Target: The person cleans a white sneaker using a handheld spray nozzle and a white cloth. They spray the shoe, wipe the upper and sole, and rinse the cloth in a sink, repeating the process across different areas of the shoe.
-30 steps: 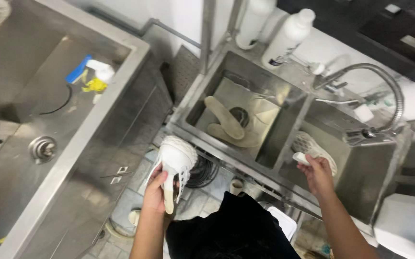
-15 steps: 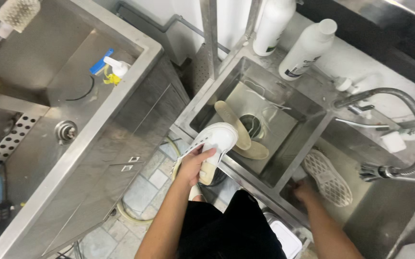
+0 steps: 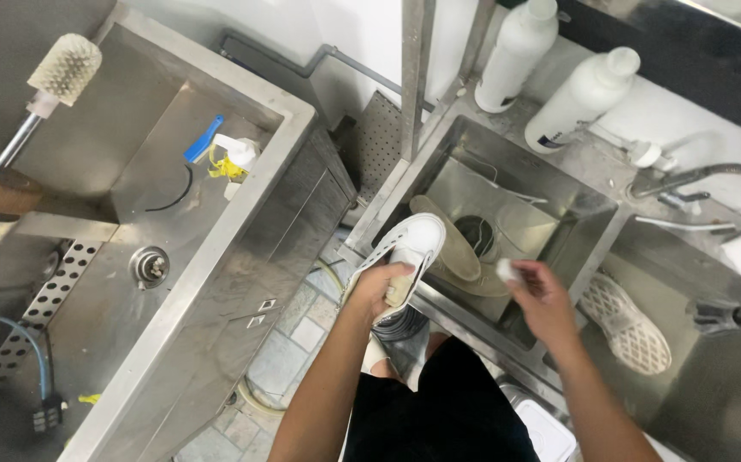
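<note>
Both hands work over the front rim of a small steel sink (image 3: 589, 227). Left hand (image 3: 381, 287) is closed around a white sneaker (image 3: 405, 257), gripping it at the heel end with the toe pointing away, over the basin's near-left corner. Right hand (image 3: 542, 301) pinches a small white lump (image 3: 505, 270) between curled fingers, just beside the shoe; what the lump is cannot be told.

Largest in view is the long brushed-steel trough (image 3: 216, 248) on the left, dull and scratched, with a perforated drain plate and a round drain fitting. Next, the square basin holds two flat beige insoles (image 3: 452, 248) lying over its dark drain. To the right, in a second compartment, a pale shoe with a woven mesh surface (image 3: 627, 325) lies flat. Two tall white plastic bottles (image 3: 580, 98) stand on the ledge behind, smooth and cylindrical. A bristly cream brush head (image 3: 64, 68) on a metal rod sits at upper left. A blue-and-white spray nozzle with a yellow tag (image 3: 225, 154) lies in the trough.
</note>
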Demonstrator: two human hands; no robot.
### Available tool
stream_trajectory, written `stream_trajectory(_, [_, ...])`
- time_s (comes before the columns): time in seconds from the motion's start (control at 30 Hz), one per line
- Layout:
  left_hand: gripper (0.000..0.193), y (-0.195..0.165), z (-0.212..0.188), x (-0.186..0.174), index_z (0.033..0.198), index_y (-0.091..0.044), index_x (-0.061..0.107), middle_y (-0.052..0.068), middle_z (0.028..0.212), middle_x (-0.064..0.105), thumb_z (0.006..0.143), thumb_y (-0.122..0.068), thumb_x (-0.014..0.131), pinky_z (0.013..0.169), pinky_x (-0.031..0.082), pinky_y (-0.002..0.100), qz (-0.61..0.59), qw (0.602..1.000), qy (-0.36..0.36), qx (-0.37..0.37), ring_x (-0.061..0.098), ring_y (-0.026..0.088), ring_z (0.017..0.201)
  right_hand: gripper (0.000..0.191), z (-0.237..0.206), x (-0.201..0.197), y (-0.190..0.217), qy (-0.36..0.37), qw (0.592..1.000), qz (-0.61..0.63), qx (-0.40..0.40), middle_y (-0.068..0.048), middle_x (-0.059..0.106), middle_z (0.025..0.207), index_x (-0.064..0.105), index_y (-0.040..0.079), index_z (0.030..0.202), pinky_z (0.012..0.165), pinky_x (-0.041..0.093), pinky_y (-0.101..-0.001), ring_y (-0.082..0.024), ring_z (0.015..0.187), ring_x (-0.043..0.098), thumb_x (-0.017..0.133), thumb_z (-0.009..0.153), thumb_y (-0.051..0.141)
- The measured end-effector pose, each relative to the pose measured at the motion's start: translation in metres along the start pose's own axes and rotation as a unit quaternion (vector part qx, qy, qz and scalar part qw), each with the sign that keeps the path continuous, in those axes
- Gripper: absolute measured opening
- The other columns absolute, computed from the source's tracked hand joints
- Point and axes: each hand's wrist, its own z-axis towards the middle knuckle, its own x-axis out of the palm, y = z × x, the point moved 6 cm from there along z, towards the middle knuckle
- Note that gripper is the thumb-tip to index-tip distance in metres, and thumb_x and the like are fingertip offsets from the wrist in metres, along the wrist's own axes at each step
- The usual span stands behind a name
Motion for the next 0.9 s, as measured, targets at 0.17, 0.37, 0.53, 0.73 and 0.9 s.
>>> stream_trajectory(0.17, [0.049, -0.006, 0.010, 0.007, 0.127, 0.008, 0.063, 0.014, 0.100, 0.071, 0.084, -0.010, 0.081, 0.070, 0.056, 0.035, -0.055, 0.998, -0.008, 0.018, 0.069, 0.024, 0.082, 0.028, 0.053, 0.100, 0.081, 0.117, 0.959, -0.105, -0.236, -0.009, 0.067, 0.126, 0.070, 0.005, 0.114, 0.099, 0.050, -0.0358, -0.025, 0.114, 0.065, 0.076, 0.087, 0.008])
stream_trajectory(0.37, [0.054, -0.014, 0.006, 0.003, 0.133, -0.008, 0.062, 0.008, 0.110, 0.073, 0.082, -0.009, 0.078, 0.079, 0.058, 0.035, -0.091, 0.990, -0.062, 0.093, 0.070, 0.021, 0.094, 0.024, 0.082, 0.137, 0.113, 0.188, 0.879, -0.254, -0.359, -0.008, 0.071, 0.123, 0.076, 0.009, 0.108, 0.106, 0.046, -0.0411, -0.032, 0.118, 0.064, 0.075, 0.085, 0.004])
stream_trajectory(0.53, [0.050, -0.014, 0.013, -0.009, 0.132, -0.003, 0.064, 0.008, 0.114, 0.073, 0.086, -0.013, 0.079, 0.082, 0.059, 0.038, -0.116, 0.979, -0.099, 0.139, 0.071, 0.021, 0.097, 0.021, 0.071, 0.149, 0.112, 0.263, 0.868, -0.195, -0.374, -0.011, 0.072, 0.115, 0.077, 0.007, 0.103, 0.097, 0.050, -0.0397, -0.030, 0.111, 0.064, 0.076, 0.082, 0.006])
stream_trajectory(0.73, [0.044, -0.015, 0.017, -0.005, 0.126, -0.002, 0.068, 0.010, 0.114, 0.074, 0.088, -0.020, 0.079, 0.078, 0.062, 0.038, -0.121, 0.973, -0.122, 0.152, 0.073, 0.023, 0.093, 0.023, 0.101, 0.141, 0.111, 0.270, 0.873, -0.187, -0.360, -0.008, 0.074, 0.119, 0.076, 0.004, 0.100, 0.094, 0.058, -0.0341, -0.028, 0.115, 0.066, 0.064, 0.085, -0.007])
stream_trajectory(0.9, [0.046, -0.011, 0.018, -0.006, 0.124, -0.002, 0.069, 0.011, 0.111, 0.075, 0.087, -0.027, 0.079, 0.075, 0.061, 0.039, -0.111, 0.981, -0.131, 0.095, 0.074, 0.024, 0.089, 0.013, 0.097, 0.139, 0.102, 0.295, 0.856, -0.122, -0.406, -0.006, 0.075, 0.118, 0.072, 0.005, 0.095, 0.100, 0.054, -0.0381, -0.028, 0.116, 0.068, 0.069, 0.086, -0.004])
